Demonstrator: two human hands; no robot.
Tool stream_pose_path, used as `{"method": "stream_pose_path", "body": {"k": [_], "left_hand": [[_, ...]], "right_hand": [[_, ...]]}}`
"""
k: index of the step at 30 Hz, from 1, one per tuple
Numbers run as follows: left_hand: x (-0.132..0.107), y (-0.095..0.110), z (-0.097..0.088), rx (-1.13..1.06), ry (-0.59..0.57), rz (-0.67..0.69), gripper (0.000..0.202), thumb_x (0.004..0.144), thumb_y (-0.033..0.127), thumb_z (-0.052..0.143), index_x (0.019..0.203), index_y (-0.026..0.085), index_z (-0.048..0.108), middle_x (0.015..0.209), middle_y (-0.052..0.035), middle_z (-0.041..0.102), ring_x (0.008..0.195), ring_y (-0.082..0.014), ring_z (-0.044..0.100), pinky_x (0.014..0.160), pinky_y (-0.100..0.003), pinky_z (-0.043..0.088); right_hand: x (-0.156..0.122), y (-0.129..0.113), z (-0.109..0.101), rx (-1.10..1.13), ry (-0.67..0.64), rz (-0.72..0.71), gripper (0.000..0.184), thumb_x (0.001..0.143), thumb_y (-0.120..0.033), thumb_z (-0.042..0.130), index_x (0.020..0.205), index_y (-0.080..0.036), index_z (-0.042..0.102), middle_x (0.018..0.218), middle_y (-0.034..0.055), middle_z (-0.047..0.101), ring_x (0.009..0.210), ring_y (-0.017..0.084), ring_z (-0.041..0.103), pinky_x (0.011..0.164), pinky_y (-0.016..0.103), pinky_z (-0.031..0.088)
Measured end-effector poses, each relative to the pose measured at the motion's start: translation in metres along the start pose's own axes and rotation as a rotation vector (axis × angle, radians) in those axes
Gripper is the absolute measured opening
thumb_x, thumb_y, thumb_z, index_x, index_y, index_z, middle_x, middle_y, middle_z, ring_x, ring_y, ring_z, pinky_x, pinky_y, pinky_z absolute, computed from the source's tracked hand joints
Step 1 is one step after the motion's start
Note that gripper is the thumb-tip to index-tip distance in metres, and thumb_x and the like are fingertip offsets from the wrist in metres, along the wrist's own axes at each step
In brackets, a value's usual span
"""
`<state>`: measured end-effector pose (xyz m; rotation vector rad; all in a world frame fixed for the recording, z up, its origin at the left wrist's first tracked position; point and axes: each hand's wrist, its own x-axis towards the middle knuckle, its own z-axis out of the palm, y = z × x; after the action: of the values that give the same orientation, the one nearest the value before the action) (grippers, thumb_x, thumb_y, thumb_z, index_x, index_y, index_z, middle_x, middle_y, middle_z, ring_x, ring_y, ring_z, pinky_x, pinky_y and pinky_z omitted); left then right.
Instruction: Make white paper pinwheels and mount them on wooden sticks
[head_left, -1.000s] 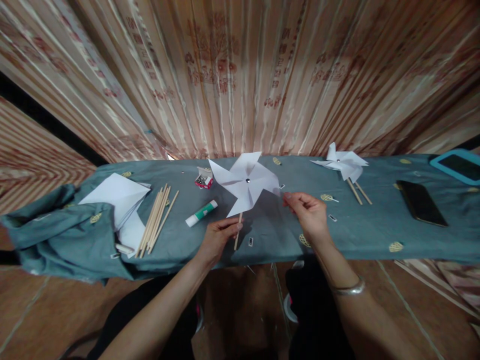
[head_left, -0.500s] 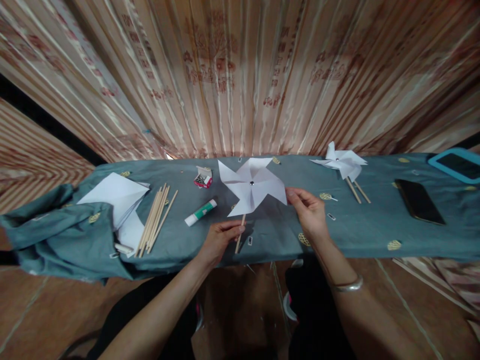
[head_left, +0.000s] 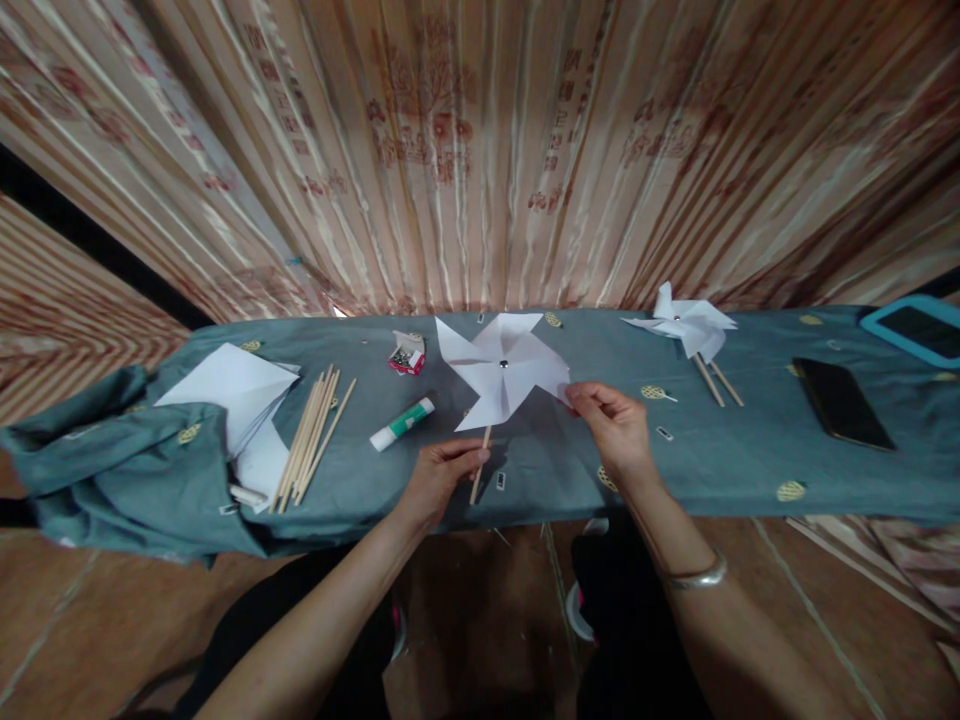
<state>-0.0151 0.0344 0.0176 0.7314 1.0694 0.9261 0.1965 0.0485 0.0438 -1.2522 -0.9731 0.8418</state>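
Note:
A white paper pinwheel (head_left: 495,378) with a shiny pin at its hub is held over the middle of the cloth-covered table. My left hand (head_left: 442,478) is closed round its wooden stick (head_left: 480,480), thumb and fingers pinching it below the blades. At the right-hand blade, my right hand (head_left: 613,425) pinches the paper tip between thumb and fingers. Left of the pinwheel lie a green and white glue stick (head_left: 403,424) and a small open red and white box (head_left: 407,354) of metal pins.
Several wooden sticks (head_left: 309,435) lie beside white paper sheets (head_left: 225,385) at the left. On the right are finished-looking pinwheels (head_left: 694,322), a black phone (head_left: 841,403) and a blue-framed tablet (head_left: 919,330). A patterned curtain (head_left: 480,150) hangs behind the table (head_left: 720,450).
My right hand has shifted slightly left and down, its fingers still at the blade's tip. The left hand and the pinwheel stay nearly where they were.

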Motion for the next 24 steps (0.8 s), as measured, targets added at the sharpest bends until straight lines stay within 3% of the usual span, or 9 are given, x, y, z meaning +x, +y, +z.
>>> {"method": "stream_pose_path", "body": {"k": [11, 24], "left_hand": [[0.003, -0.001, -0.001, 0.001, 0.028, 0.02, 0.036, 0.045, 0.035, 0.089, 0.074, 0.017, 0.079, 0.06, -0.0006, 0.066, 0.053, -0.0055, 0.048, 0.052, -0.019, 0.039], [0.002, 0.002, -0.001, -0.008, 0.047, 0.025, 0.035, 0.047, 0.034, 0.088, 0.076, 0.016, 0.079, 0.058, -0.0008, 0.064, 0.054, -0.0063, 0.047, 0.055, -0.021, 0.038]], "right_hand": [[-0.003, 0.007, 0.002, -0.096, -0.06, -0.027, 0.027, 0.068, -0.046, 0.073, 0.064, -0.02, 0.071, 0.054, -0.0018, 0.058, 0.051, 0.01, 0.045, 0.049, 0.023, 0.035], [-0.012, 0.005, 0.011, -0.127, -0.127, -0.016, 0.025, 0.068, -0.044, 0.072, 0.063, -0.02, 0.069, 0.056, -0.0019, 0.059, 0.053, 0.011, 0.049, 0.051, 0.024, 0.039]]}}
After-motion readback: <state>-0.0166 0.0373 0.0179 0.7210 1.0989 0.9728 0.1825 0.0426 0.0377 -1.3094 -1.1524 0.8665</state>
